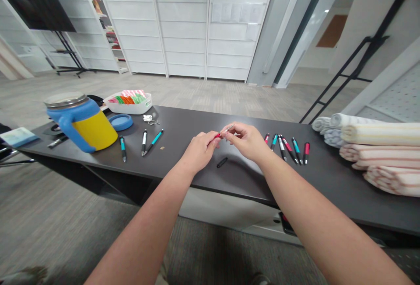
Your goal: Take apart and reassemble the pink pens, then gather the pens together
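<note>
red pen part (218, 136), pinched in the left hand (202, 146) over the desk (177, 127), sits by a silvery piece (231, 127) the right hand (246, 140) holds, seemingly unassembled from here, a black piece (222, 162) lying loose, the row of pens (296, 151) apparently whole.

L hand (202, 148) w/ a red pen bit (217, 136), R hand (244, 140) w/ a kinda silvery bit (230, 128), dark desk (179, 128), loose black pc (222, 162) nearby, 3 pens (153, 142) L, more pens (296, 151) R, blue/yellow mug (95, 130), rolled towels (383, 151) far R
</note>
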Available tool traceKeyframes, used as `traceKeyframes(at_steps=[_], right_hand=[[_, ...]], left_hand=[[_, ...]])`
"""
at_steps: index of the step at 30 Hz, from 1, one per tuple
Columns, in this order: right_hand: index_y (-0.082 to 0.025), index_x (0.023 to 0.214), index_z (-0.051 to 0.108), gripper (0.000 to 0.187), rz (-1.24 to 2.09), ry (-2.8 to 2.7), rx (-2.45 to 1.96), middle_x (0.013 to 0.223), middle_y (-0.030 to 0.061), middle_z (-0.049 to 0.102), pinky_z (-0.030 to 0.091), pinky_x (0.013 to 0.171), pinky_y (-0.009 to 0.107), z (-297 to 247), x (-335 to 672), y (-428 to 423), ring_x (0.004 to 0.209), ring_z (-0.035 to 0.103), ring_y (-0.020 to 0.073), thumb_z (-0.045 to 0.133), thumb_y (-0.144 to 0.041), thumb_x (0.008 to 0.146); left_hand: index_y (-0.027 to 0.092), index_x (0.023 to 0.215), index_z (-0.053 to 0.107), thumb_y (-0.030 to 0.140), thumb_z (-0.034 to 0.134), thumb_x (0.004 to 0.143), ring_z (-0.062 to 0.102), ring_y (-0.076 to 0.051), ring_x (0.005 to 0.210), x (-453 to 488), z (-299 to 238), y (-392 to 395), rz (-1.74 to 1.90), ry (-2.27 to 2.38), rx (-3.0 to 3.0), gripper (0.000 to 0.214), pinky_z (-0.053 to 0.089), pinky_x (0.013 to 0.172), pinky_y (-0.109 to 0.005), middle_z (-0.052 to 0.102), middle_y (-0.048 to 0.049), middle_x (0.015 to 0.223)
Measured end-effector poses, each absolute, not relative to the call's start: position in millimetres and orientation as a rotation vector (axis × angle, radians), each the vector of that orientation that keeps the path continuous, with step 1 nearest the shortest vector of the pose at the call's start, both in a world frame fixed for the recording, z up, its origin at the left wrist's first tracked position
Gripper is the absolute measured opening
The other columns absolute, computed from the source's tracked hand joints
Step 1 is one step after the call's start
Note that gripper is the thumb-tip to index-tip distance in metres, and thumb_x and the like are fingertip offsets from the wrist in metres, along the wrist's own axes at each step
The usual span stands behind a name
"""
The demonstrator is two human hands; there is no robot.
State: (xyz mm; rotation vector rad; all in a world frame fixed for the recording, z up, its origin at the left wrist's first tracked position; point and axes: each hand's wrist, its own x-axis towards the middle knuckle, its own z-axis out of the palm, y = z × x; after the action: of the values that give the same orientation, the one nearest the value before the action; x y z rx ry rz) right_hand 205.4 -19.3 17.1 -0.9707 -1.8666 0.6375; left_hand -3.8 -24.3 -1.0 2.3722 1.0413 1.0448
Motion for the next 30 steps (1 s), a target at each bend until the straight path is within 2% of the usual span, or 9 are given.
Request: traceKeyframes(at_steps=[10, 14, 17, 19, 21, 28, 30], right_hand=[[-0.023, 0.092, 0.079, 0.025, 0.558, -1.843, -1.025, 0.096, 0.0055, 0.077, 0.049, 0.063, 0.032, 15, 201, -18, 0.069, 0.062, 0.0155, 0.071, -0.047, 0.095], [-0.023, 0.110, 0.078, 0.035, 0.590, -1.824, -1.114, 0.095, 0.0044, 0.076, 0.048, 0.061, 0.032, 19, 206, -18, 0.063, 0.056, 0.0142, 0.077, -0.050, 0.089], [-0.025, 0.105, 0.082, 0.031, 0.559, -2.079, -1.044, 0.092, 0.0038, 0.075, 0.051, 0.078, 0.036, 26, 217, -21, 0.078, 0.063, 0.0184, 0.082, -0.049, 0.085], [-0.028, 0.098, 0.084, 0.025, 0.574, -2.323, -0.907, 0.100, 0.0046, 0.075, 0.048, 0.095, 0.040, 29, 223, -22, 0.097, 0.066, 0.0222, 0.086, -0.047, 0.082], [-0.030, 0.098, 0.086, 0.024, 0.604, -2.486, -0.829, 0.106, 0.0052, 0.074, 0.045, 0.102, 0.041, 30, 227, -23, 0.108, 0.065, 0.0242, 0.089, -0.045, 0.080], [-0.031, 0.092, 0.085, 0.011, 0.721, -2.587, -0.778, 0.098, 0.0028, 0.076, 0.045, 0.104, 0.041, 20, 218, -20, 0.099, 0.069, 0.0214, 0.084, -0.039, 0.086], [-0.030, 0.094, 0.084, 0.011, 0.761, -2.544, -0.823, 0.097, 0.0017, 0.078, 0.047, 0.099, 0.040, 20, 217, -22, 0.096, 0.069, 0.0211, 0.082, -0.039, 0.088]], left_hand=[[0.024, 0.101, 0.068, 0.031, 0.043, 0.108, 0.062, -0.020, 0.091, -3, 0, -25, 1.044, 1.026, 2.367, 0.027, 0.046, 0.088, -0.034, 0.075, -0.0003, 0.096], [0.024, 0.104, 0.066, 0.033, 0.042, 0.108, 0.064, -0.020, 0.094, -4, -1, -22, 1.103, 1.091, 2.275, 0.026, 0.046, 0.088, -0.033, 0.075, -0.0009, 0.097], [0.024, 0.111, 0.065, 0.033, 0.041, 0.108, 0.066, -0.019, 0.097, -6, -2, -18, 1.159, 1.167, 2.159, 0.025, 0.047, 0.090, -0.032, 0.075, -0.0012, 0.099], [0.024, 0.113, 0.064, 0.034, 0.041, 0.108, 0.067, -0.019, 0.096, -7, -3, -17, 1.182, 1.219, 2.098, 0.025, 0.048, 0.090, -0.032, 0.075, -0.0014, 0.099], [0.024, 0.113, 0.064, 0.035, 0.041, 0.108, 0.067, -0.018, 0.093, -7, -3, -16, 1.188, 1.261, 2.058, 0.026, 0.048, 0.090, -0.032, 0.075, -0.0015, 0.100], [0.024, 0.115, 0.063, 0.037, 0.039, 0.109, 0.067, -0.018, 0.089, -8, -4, -16, 1.181, 1.260, 2.065, 0.028, 0.048, 0.088, -0.031, 0.075, -0.0019, 0.100], [0.024, 0.115, 0.063, 0.036, 0.039, 0.109, 0.067, -0.018, 0.090, -8, -5, -15, 1.173, 1.269, 2.071, 0.027, 0.049, 0.088, -0.032, 0.076, -0.0020, 0.100]])
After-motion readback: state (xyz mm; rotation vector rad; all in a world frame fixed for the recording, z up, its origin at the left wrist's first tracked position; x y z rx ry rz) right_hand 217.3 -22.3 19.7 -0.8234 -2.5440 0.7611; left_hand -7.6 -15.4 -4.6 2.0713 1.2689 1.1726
